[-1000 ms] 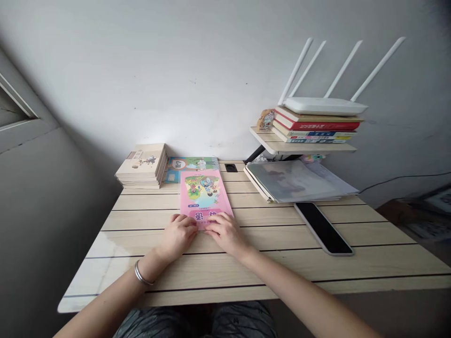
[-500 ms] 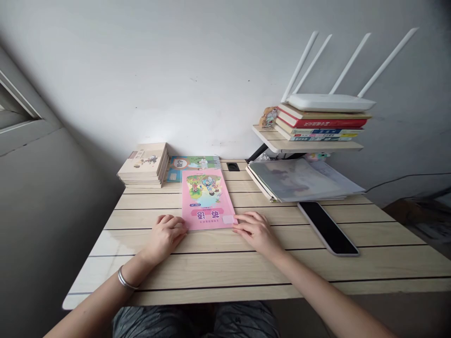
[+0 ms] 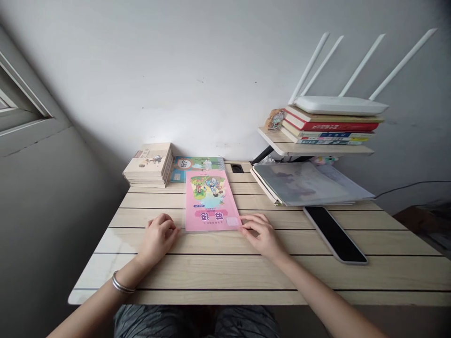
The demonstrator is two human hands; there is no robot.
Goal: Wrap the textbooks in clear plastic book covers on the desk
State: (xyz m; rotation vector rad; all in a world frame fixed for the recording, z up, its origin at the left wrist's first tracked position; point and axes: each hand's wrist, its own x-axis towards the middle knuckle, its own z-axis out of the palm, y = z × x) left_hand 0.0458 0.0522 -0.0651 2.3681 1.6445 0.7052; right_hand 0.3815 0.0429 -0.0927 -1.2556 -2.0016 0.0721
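A pink textbook (image 3: 210, 206) with a cartoon cover lies flat on the slatted wooden table, upside down from where I look. My right hand (image 3: 259, 232) is at its near right corner, thumb and fingertips closed on the edge. Just left of the near left corner rests my left hand (image 3: 161, 234), a little apart from the book, its fingers curled in and nothing visible in them. A blue-green textbook (image 3: 206, 163) lies behind the pink one and is partly covered by it.
Small beige books (image 3: 150, 164) are stacked at the back left. On the right are a folder pile (image 3: 299, 180), a phone (image 3: 336, 234), and a raised shelf (image 3: 299, 149) bearing books (image 3: 338, 126) and a white router (image 3: 341, 105). A black socket (image 3: 237, 168) sits near the wall.
My left hand has let go of the pink textbook's near left corner and moved left. My right hand stays at the right corner. The view has shifted slightly.
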